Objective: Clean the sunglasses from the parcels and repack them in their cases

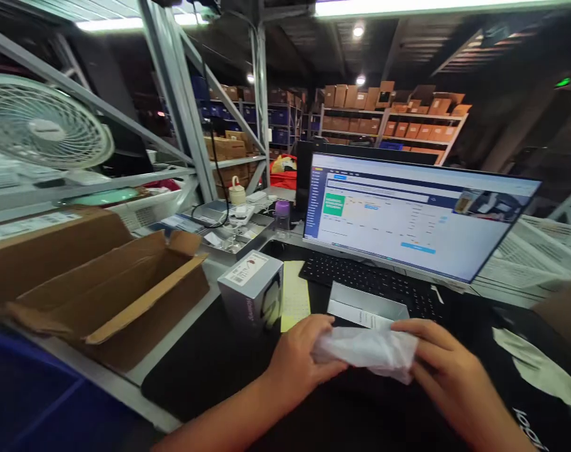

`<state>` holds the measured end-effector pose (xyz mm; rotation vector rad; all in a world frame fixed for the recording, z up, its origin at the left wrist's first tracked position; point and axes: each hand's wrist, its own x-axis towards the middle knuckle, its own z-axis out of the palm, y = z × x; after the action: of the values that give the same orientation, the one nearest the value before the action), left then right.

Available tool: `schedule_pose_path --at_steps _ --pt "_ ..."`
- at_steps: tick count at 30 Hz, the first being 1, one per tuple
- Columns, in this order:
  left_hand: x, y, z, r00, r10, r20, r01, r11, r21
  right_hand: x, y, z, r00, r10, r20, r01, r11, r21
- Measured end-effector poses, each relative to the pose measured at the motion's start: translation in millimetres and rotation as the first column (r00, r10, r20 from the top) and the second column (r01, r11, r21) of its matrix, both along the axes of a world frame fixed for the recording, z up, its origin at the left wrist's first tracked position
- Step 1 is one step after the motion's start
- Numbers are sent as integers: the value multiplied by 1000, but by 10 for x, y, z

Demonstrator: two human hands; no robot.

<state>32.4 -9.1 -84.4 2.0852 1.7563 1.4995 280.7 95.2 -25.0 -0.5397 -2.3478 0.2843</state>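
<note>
A whitish, translucent wrapped packet is held up over the black desk mat between both hands; what is inside cannot be made out. My left hand grips its left end, thumb below and fingers above. At the other end, the fingers of my right hand close on its edge. Just behind the packet lies an open grey-white box part with printed text. A silver-grey product box with a label on top stands left of my left hand, beside a yellow sheet of paper.
A black keyboard sits before a lit monitor. Open brown cartons stand at left, below a fan. A purple-capped bottle is behind the product box. Pale cloth or paper lies at right.
</note>
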Motion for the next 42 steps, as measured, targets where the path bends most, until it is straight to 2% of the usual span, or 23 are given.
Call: schedule_pose_path --at_steps 3,5,9,11,13,15,17,19,20,22,25,29,31,33,35,37,39,41,42 --pt "23 24 35 943 -72 326 94 994 -52 182 197 106 1000 -10 22 9 1000 18" --pt "2 41 41 896 -97 433 118 993 -22 308 327 188 998 14 63 -13 1000 -5" --pt "-90 47 65 898 -57 435 32 997 65 611 585 338 999 33 34 -28 993 -118" --pt "-131 40 96 908 -48 417 15 997 82 811 682 411 997 -72 -13 69 978 -197" --pt "-165 43 121 917 -70 393 38 995 88 1018 728 477 965 -260 -25 240 922 -303" --pt "-200 64 116 942 -139 306 122 990 75 1181 723 524 892 -451 -29 409 833 -374" --pt "-231 101 75 972 -221 75 218 975 51 1255 698 541 790 -609 -74 549 755 -358" --pt "-248 137 26 936 -292 -196 295 955 -15 1226 682 533 709 -691 -140 635 712 -300" --pt "-249 149 12 904 -323 -281 313 946 -79 1179 681 523 695 -697 -176 641 712 -287" --pt "-228 155 23 878 -356 -319 292 928 -231 1042 688 498 727 -642 -244 567 762 -314" --pt "-142 142 124 882 -349 -316 192 879 -436 793 676 456 811 -506 -294 389 841 -375" --pt "-36 156 214 836 -384 -391 87 797 -597 454 562 374 882 -363 -299 200 865 -460" --pt "-59 170 181 857 -351 -378 102 834 -542 289 472 309 899 -294 -325 85 845 -528" --pt "-132 172 124 925 -252 -284 142 924 -355 132 368 236 902 -239 -360 -7 824 -566" --pt "-201 165 91 986 -110 -123 92 985 -149 -14 253 164 892 -194 -408 -94 804 -587" --pt "-206 171 122 995 -62 77 69 994 -82 -146 131 100 879 -157 -451 -175 774 -609" --pt "-121 209 217 942 -169 289 212 969 -126 -256 15 42 864 -132 -485 -242 737 -631" --pt "35 282 353 810 -301 503 409 905 -116 -334 -78 -15 852 -114 -511 -295 702 -648" --pt "124 326 424 734 -334 592 468 880 -83 -358 -110 -44 845 -113 -522 -315 684 -658"
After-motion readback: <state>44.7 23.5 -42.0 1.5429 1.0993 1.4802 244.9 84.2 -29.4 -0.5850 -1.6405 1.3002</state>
